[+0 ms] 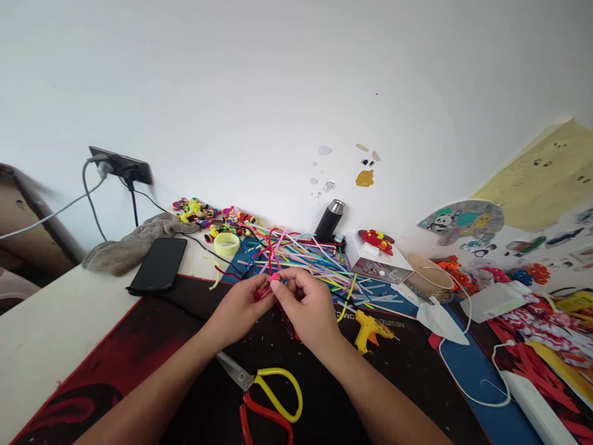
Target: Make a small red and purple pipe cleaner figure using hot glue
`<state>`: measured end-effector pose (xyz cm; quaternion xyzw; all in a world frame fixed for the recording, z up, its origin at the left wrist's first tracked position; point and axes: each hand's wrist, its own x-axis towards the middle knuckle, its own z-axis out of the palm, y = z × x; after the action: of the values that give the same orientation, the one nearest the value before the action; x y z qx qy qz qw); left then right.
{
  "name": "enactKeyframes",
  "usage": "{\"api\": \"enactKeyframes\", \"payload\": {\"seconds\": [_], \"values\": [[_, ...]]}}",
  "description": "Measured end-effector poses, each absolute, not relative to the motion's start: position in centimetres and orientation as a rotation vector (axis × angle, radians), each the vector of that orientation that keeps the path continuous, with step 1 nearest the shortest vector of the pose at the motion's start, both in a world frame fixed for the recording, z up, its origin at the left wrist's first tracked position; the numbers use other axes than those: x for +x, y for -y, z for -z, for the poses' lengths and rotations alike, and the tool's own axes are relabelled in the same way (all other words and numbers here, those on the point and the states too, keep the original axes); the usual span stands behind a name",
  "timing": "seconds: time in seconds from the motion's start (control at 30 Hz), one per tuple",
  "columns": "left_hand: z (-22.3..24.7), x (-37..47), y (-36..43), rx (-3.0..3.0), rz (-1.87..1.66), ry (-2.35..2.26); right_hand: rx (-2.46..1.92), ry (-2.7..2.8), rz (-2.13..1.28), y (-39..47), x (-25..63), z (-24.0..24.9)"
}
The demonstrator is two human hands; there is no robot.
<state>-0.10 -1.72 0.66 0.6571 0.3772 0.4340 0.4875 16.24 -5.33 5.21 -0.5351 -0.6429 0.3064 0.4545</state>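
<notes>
My left hand pinches red and pink pipe cleaners near the middle of the dark desk mat. Meeting it from the other side, my right hand has thumb and fingers closed on the same small pink pipe-cleaner piece. Dark red fuzzy strands hang below the fingers, and part of the piece is hidden by them. Below the hands lie scissors with one yellow and one red handle. To the right of my right hand rests a yellow glue gun.
Loose colourful pipe cleaners are heaped behind the hands. A black thermos and a white box stand by the wall. Farther left are yellow tape, small pipe-cleaner figures and a phone. White cables run at right.
</notes>
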Motion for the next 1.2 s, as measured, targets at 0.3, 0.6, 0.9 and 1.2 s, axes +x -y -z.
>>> {"api": "enactKeyframes", "payload": {"seconds": [0.3,0.6,0.9,1.2], "values": [[-0.9,-0.2,1.2,1.406,-1.011,-0.893,-1.051,1.174,-1.138,6.3,18.0,-5.8],[-1.0,-0.7,0.5,1.135,-1.065,-0.917,-0.935,0.960,-1.519,7.5,18.6,-1.8],[-1.0,-0.4,0.5,1.036,-1.080,-0.904,-0.855,0.820,-1.641,6.5,17.4,-1.1],[-0.4,-0.4,0.8,1.010,-1.031,-0.901,-0.837,0.760,-1.736,6.6,17.0,-0.2]]}}
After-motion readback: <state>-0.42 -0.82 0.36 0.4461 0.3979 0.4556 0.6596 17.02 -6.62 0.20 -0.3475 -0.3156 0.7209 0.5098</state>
